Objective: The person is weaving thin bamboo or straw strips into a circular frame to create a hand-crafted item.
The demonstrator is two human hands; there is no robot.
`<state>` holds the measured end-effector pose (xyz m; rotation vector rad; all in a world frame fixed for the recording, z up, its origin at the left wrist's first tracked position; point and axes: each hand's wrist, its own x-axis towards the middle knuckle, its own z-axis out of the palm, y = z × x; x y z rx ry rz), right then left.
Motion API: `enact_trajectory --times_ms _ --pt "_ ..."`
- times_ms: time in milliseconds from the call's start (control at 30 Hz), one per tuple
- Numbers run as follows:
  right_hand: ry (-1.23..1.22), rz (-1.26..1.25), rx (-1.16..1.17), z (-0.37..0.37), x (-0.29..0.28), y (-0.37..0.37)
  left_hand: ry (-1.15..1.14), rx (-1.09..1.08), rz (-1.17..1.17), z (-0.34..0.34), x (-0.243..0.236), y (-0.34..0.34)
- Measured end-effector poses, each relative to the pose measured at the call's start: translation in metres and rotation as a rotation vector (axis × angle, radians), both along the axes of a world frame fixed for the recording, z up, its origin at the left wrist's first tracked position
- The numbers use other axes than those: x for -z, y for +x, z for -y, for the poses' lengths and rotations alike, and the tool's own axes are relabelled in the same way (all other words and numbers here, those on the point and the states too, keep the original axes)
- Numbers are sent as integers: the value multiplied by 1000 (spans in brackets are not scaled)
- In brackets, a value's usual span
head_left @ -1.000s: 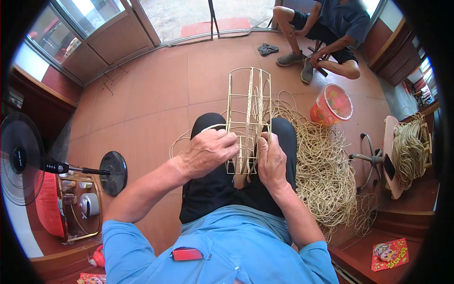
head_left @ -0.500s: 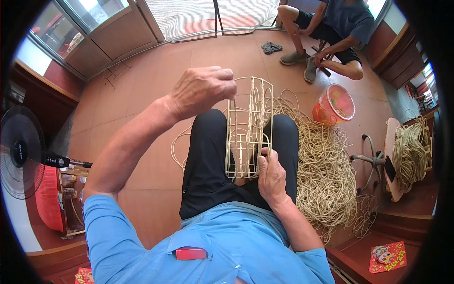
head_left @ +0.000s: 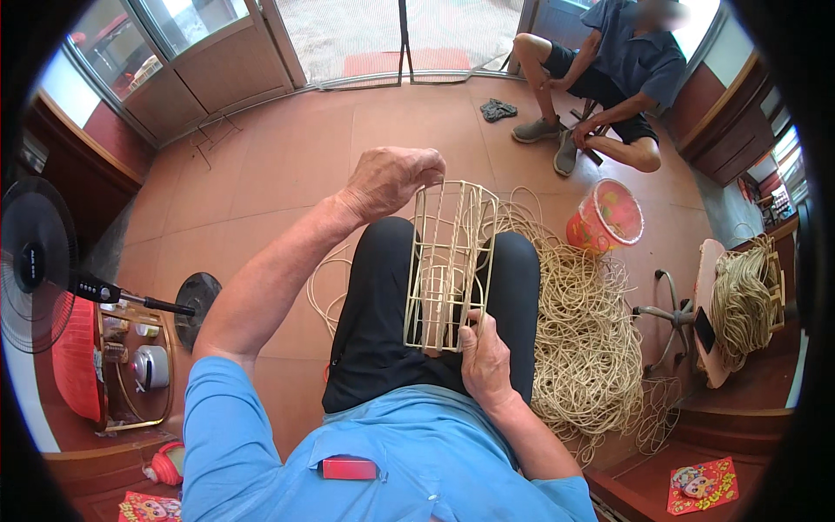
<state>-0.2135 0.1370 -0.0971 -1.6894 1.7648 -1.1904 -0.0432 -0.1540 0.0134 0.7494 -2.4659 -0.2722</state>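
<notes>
A long open wire frame (head_left: 433, 306), its bars pale and partly strung with straw-coloured cord, rests between my thighs. My right hand (head_left: 489, 364) grips its near right edge, thumb on top. Raised at the far left corner of the frame, my left hand (head_left: 393, 181) is closed with the fingers pressed together. What it pinches is hidden behind the knuckles. Straw-coloured cord (head_left: 578, 348) lies in a big tangled heap on the floor beside my right leg, and loose strands loop around the far end of the frame.
A red bucket (head_left: 606, 215) stands beyond the heap. Bundled cord (head_left: 744, 300) hangs over a wheeled chair (head_left: 674, 313) at right. A black fan (head_left: 35, 261) and a low rack (head_left: 130, 374) are at left. Another person (head_left: 609, 78) sits far right, near a dark cloth (head_left: 497, 110).
My left hand has come down and a little to the right, closer to the frame's far corner. The frame now leans slightly, and my right hand still grips it. The view has shifted a little.
</notes>
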Motion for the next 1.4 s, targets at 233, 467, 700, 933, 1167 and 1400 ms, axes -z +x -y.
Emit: enact_trajectory --times_ms 233,467,700,933,1167,1400 --pt "-10 8 9 0 -3 3 190 -52 -93 -9 10 -5" --pt "38 28 13 -1 -4 1 244 -137 -192 -20 17 -11" --pt "9 61 2 2 -17 -3 279 -136 -194 -14 16 -14" --pt "-283 -342 124 54 -78 -41 443 -103 -146 2 10 -11" --pt "-385 -261 -18 166 -107 -51 678 -81 -114 9 0 -14" --pt "85 32 -95 210 -101 -63 729 -81 -130 9 0 -7"
